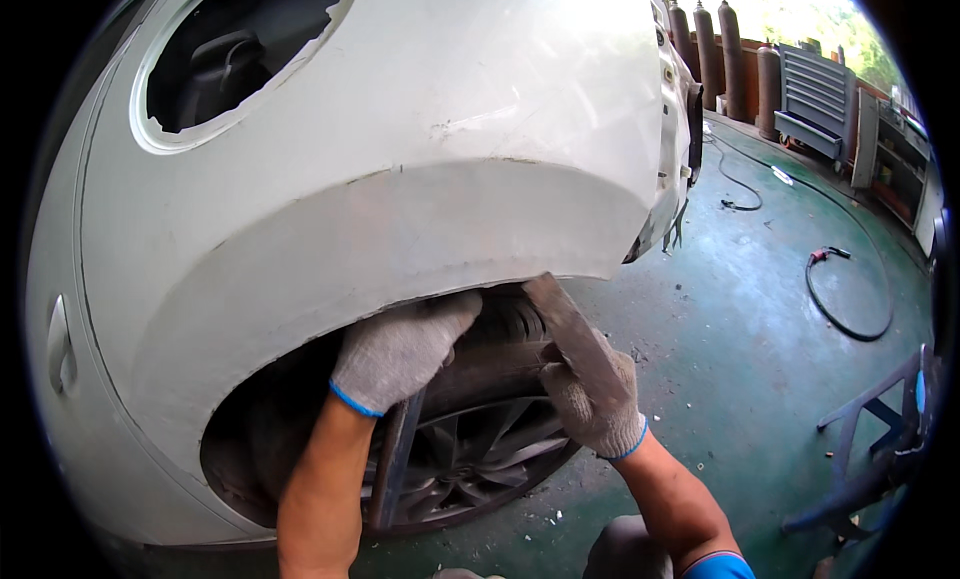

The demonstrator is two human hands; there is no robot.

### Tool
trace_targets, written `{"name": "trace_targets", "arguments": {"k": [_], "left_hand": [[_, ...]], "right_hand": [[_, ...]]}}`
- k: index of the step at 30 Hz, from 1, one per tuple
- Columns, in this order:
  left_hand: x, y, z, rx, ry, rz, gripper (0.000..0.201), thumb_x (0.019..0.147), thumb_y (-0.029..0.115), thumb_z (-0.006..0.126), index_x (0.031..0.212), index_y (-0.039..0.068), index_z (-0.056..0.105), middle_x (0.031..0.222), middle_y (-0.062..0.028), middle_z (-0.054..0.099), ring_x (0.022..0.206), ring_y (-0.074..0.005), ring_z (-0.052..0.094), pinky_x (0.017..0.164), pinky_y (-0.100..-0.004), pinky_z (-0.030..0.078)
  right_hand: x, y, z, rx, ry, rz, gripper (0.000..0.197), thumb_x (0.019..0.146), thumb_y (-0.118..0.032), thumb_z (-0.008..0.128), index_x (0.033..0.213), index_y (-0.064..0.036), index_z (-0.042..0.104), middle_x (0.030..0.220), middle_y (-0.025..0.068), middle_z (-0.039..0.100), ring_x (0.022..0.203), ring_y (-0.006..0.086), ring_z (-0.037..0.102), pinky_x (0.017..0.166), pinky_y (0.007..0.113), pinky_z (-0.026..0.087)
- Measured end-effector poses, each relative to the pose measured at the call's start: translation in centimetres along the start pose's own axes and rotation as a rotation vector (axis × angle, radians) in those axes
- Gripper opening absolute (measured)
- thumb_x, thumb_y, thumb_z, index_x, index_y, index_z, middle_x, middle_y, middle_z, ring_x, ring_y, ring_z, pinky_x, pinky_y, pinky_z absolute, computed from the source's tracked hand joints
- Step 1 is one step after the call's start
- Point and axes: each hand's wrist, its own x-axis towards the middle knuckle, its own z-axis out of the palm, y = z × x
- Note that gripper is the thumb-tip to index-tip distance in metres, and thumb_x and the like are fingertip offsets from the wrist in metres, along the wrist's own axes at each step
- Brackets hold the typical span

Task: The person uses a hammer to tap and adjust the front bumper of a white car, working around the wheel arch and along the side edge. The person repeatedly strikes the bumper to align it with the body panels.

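Observation:
In a grey knit glove with a blue cuff, my left hand is closed at the wheel arch's lower edge, its fingertips partly hidden under the lip. A long dark flat metal bar runs down from its grip, in front of the wheel. My right hand, gloved alike, is wrapped round a flat, worn metal bar held at a slant. The far end of this bar is against or very near the edge of the white car's rear fender, which has a dull sanded band over the arch.
Behind the car, a black cable loops over the green floor. A blue-grey metal stand is at the right. Farther back are gas cylinders, a grey tool cabinet and an open shelf unit.

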Motion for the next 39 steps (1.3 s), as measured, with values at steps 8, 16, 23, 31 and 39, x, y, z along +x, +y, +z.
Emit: {"name": "trace_targets", "arguments": {"k": [8,16,23,31,39], "left_hand": [[-0.5,-0.6,0.3,0.0,0.089,0.187,0.023,0.088,0.017,0.068,0.109,0.015,0.075,0.101,-0.0125,0.071,0.093,-0.0339,0.068,0.081,-0.0469,0.056],[-0.7,-0.5,0.0,-0.055,0.099,0.114,0.021,0.084,0.018,0.069,0.104,0.015,0.074,0.101,-0.012,0.071,0.095,-0.0335,0.068,0.085,-0.0473,0.055],[-0.2,-1.3,-0.4,0.09,0.009,0.212,0.021,0.081,0.014,0.069,0.102,0.014,0.073,0.102,-0.0119,0.071,0.096,-0.0325,0.069,0.085,-0.0474,0.056],[-0.5,-1.3,-0.4,0.043,-0.005,0.208,0.023,0.089,0.025,0.069,0.109,0.014,0.075,0.093,-0.0106,0.069,0.072,-0.0241,0.067,0.074,-0.0431,0.057],[-0.8,-1.3,0.4,-0.099,0.115,0.148,0.018,0.092,0.023,0.068,0.107,0.017,0.077,0.081,-0.0081,0.069,0.062,-0.0186,0.065,0.066,-0.0366,0.055]], "right_hand": [[0.1,-2.0,-0.4,-0.021,-0.019,-0.148,0.031,0.08,-0.014,0.079,0.104,-0.0017,0.065,0.083,0.0173,0.069,0.075,0.0337,0.071,0.066,0.038,0.055],[1.2,-4.8,-0.2,-0.035,-0.037,-0.055,0.049,0.078,-0.017,0.074,0.125,-0.0086,0.066,0.101,0.0135,0.072,0.08,0.0327,0.069,0.067,0.042,0.054],[0.6,-3.0,0.8,-0.097,-0.084,-0.136,0.031,0.079,-0.02,0.078,0.104,-0.0066,0.066,0.08,0.016,0.07,0.073,0.037,0.07,0.066,0.042,0.055],[1.0,-4.3,1.2,-0.013,-0.137,0.149,0.033,0.081,-0.021,0.081,0.107,-0.007,0.066,0.083,0.0163,0.07,0.075,0.0373,0.07,0.068,0.041,0.056],[0.0,-2.5,0.1,0.112,-0.007,0.141,0.036,0.086,-0.02,0.081,0.112,-0.0049,0.061,0.085,0.0153,0.071,0.077,0.0348,0.073,0.068,0.039,0.056]]}}
